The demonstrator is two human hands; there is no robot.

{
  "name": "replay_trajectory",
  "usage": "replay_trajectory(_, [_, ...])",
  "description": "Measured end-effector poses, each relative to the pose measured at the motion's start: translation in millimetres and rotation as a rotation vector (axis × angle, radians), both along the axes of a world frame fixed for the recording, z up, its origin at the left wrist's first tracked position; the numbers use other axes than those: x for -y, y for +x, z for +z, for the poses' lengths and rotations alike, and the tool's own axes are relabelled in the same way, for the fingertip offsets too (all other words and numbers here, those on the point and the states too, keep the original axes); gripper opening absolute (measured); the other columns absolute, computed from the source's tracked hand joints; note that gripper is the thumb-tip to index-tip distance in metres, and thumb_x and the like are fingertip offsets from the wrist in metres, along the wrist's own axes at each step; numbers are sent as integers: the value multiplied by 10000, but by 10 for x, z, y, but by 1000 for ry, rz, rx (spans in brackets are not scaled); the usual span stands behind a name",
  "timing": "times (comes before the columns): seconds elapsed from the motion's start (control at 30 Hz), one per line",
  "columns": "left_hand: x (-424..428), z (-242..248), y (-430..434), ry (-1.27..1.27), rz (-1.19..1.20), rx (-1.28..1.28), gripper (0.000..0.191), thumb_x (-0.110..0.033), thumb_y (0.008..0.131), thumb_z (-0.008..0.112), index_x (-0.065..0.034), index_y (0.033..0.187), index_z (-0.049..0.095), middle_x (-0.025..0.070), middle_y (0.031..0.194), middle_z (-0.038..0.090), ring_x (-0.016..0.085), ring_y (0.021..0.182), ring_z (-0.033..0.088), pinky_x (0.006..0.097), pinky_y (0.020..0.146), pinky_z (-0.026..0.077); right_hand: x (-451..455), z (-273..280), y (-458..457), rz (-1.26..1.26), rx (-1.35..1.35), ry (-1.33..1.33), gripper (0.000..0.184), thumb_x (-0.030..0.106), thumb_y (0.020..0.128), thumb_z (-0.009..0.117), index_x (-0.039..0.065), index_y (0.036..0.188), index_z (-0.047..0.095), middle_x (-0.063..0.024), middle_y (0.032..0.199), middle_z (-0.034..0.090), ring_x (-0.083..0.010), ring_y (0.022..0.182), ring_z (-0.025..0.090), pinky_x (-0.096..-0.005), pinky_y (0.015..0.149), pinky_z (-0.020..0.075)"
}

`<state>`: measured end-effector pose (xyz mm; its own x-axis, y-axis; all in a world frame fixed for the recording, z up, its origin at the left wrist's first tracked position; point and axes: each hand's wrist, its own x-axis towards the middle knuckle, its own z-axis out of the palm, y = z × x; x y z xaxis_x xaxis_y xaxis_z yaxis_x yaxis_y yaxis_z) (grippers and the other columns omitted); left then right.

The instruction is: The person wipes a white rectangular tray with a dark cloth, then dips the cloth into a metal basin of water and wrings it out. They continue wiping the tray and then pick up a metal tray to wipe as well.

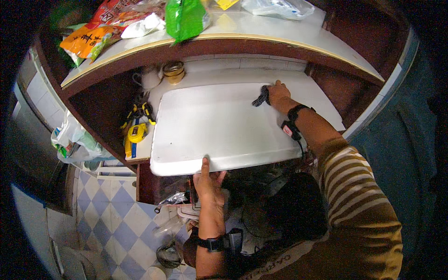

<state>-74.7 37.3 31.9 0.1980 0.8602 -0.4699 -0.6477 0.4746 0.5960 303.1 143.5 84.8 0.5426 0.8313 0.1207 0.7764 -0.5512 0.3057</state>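
A white rectangular panel (217, 122) with rounded corners lies before me on the lower shelf, its near edge jutting out past the shelf. My left hand (208, 183) grips that near edge from below, thumb pressed on top and fingers underneath. At the far right corner, my right hand (279, 93) holds a bunched dark cloth (260, 96) against the panel's top. A small dark speck shows on the left part of the panel. Around my right wrist is a black strap, and a black device (291, 130) with a cable sits by the panel's right side.
A yellow tape measure (137, 132) and black-and-yellow handled pliers (142, 111) lie left of the panel. Behind stand a white mug (150, 77) and an amber jar (174, 72). An upper shelf (241, 28) bearing several food bags overhangs. Plastic bags (82, 140) hang at left.
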Motion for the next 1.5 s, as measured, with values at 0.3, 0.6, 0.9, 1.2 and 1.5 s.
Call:
replay_trajectory(0.3, [-27,-101,74,44,2,-103,479,-397,906,680,34,1071,552,136,1015,598,253,907,628,380,774,615,-730,21,-431,328,-47,-91,480,471,897,471,172,1219,663,-61,1286,615,-356,1246,469,-540,975,368])
replay_trajectory(0.6, [-23,-97,15,58,-22,-39,453,-325,905,697,13,1143,513,150,1077,615,290,904,663,379,715,629,-510,101,-2209,813,-149,-72,525,322,857,536,164,1357,502,-211,1355,462,-427,1169,511,-586,935,426])
replay_trajectory(0.9, [-72,-303,-136,122,-156,138,308,-177,1009,397,32,1193,529,167,1201,598,329,1076,601,517,986,506,612,-145,-2729,993,-450,377,380,278,839,557,143,1179,660,-141,1230,569,-358,1078,560,-485,894,459])
replay_trajectory(1.2, [-15,-267,-197,57,-62,52,299,-146,998,430,54,1204,515,232,1251,552,368,1100,585,552,928,536,1668,-88,-1765,1012,-428,376,459,69,834,579,100,1292,573,-154,1393,495,-335,1243,512,-445,995,439])
replay_trajectory(1.5, [35,-205,-187,79,-71,111,340,-167,1033,397,31,1310,413,206,1295,520,402,1130,571,549,942,533,2408,-87,-719,493,-307,464,441,-8,829,569,74,1260,609,-151,1377,536,-340,1243,531,-406,1036,447])
